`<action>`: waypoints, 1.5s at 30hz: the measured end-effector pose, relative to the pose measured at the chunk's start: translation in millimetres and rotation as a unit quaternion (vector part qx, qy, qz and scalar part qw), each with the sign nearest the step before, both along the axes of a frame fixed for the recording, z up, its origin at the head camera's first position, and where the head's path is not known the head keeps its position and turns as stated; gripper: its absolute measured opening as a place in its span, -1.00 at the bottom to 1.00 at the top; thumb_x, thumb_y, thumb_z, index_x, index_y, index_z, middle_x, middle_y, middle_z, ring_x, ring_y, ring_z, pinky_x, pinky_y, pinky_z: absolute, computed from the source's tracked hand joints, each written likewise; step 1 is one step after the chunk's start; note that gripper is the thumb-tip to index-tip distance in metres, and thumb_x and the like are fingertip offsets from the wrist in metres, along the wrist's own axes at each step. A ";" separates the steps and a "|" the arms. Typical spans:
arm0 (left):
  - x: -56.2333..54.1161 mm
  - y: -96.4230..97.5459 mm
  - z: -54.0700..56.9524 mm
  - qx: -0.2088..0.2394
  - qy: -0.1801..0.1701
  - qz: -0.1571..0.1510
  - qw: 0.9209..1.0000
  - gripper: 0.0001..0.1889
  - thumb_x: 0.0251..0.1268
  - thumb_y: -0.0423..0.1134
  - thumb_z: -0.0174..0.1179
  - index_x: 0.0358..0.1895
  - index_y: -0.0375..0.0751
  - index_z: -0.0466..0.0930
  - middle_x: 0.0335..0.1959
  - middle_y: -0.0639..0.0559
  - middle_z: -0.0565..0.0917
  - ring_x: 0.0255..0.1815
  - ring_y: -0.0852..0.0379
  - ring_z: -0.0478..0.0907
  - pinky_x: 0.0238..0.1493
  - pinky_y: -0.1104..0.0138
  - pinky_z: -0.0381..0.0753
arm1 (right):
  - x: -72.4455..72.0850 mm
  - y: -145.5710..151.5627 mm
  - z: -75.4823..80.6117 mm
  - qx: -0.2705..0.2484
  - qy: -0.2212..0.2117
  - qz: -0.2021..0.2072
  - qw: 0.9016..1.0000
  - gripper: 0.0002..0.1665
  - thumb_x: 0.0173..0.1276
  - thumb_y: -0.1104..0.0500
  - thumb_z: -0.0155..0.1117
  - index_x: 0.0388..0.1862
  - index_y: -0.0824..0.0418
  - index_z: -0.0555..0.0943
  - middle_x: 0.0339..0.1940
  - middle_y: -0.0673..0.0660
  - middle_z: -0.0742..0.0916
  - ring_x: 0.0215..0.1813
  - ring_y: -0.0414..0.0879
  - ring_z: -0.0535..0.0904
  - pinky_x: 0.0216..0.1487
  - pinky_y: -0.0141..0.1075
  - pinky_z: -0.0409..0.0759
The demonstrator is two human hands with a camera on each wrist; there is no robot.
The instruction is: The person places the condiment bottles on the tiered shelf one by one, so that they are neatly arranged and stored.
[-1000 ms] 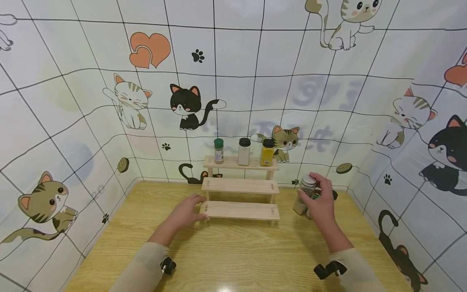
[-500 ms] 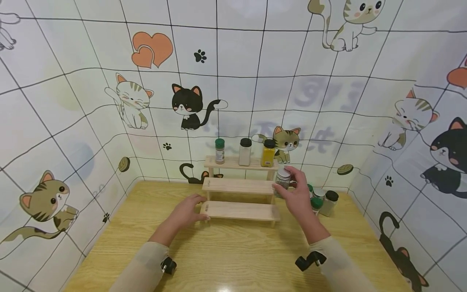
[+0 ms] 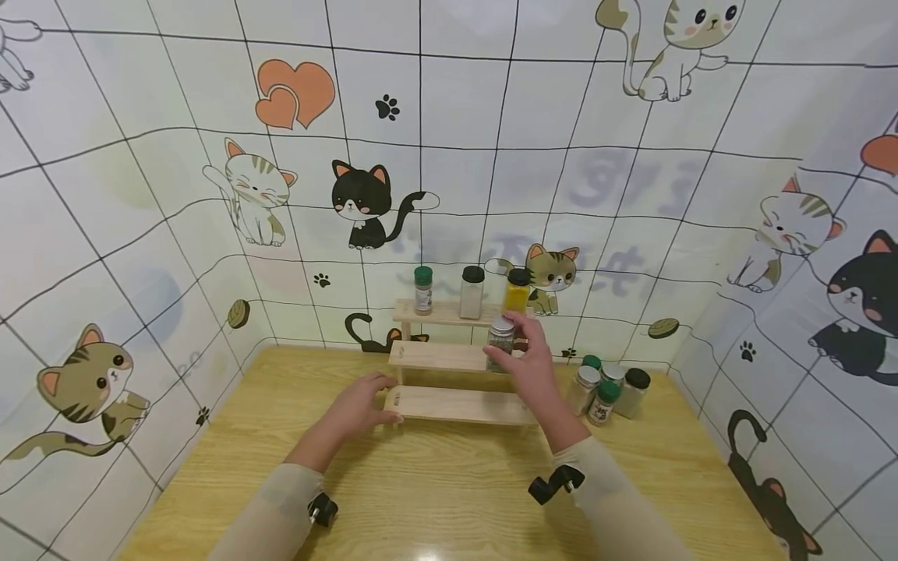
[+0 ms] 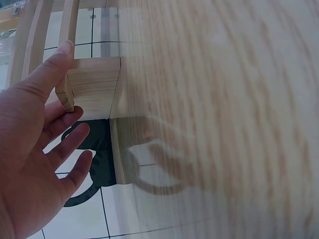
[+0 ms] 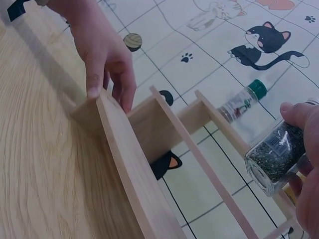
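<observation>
A three-tier wooden spice rack (image 3: 456,403) stands on the table. My left hand (image 3: 361,405) pinches the left end of its lowest board between thumb (image 4: 62,52) and index finger, with the other fingers spread. My right hand (image 3: 529,362) grips a glass spice jar (image 5: 278,152) of dark dried flakes with a silver lid, upright at the right part of the middle tier in the head view. On the top tier stand a green-capped spice jar (image 3: 423,292), a black-lidded jar of white contents (image 3: 472,296) and a black-lidded yellow jar (image 3: 517,292), partly hidden by my right hand.
Several more jars are grouped on the table to the right of the rack, among them a green-capped jar (image 3: 602,405), a silver-lidded jar (image 3: 584,389) and a black-lidded jar (image 3: 634,391). A cat-print wall covering (image 3: 463,179) rises behind the table (image 3: 421,483).
My right hand has lifted the dark-flake spice jar from the group at the right and carried it left to the rack's middle tier. My left hand has stayed on the lowest board.
</observation>
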State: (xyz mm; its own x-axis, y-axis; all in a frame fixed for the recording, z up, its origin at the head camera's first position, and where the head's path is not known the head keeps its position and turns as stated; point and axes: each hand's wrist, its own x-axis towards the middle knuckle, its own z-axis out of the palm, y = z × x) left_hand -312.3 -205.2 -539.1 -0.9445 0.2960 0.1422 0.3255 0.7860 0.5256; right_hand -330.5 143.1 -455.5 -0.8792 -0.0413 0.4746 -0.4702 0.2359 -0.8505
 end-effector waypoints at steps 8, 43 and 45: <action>1.9 -1.2 -3.0 0.003 0.005 -0.010 1.000 -0.26 0.22 -0.02 0.71 0.41 -0.24 0.66 0.29 -0.14 0.68 0.34 -0.23 0.63 0.40 -0.17 0.61 | -10.2 -32.3 -0.1 -0.006 0.009 0.019 1.000 -0.15 0.34 0.28 0.71 0.57 0.17 0.56 0.30 0.21 0.60 0.21 0.07 0.55 0.20 -0.02 0.61; -0.7 -2.5 -2.6 0.015 0.000 -0.003 1.000 -0.29 0.22 0.01 0.71 0.39 -0.18 0.69 0.25 -0.05 0.69 0.32 -0.18 0.65 0.38 -0.15 0.62 | -48.9 -123.8 -5.8 0.083 0.001 0.064 0.994 -0.20 0.35 0.21 0.72 0.49 0.18 0.54 0.23 0.12 0.63 0.17 -0.01 0.61 0.18 -0.10 0.71; -1.3 -1.8 -1.4 0.014 0.000 -0.005 1.000 -0.29 0.22 0.01 0.70 0.39 -0.18 0.69 0.25 -0.06 0.68 0.32 -0.18 0.65 0.37 -0.16 0.63 | -49.5 -124.8 -6.4 0.087 0.005 0.065 0.994 -0.20 0.35 0.20 0.72 0.50 0.18 0.53 0.24 0.12 0.62 0.18 -0.01 0.60 0.19 -0.09 0.71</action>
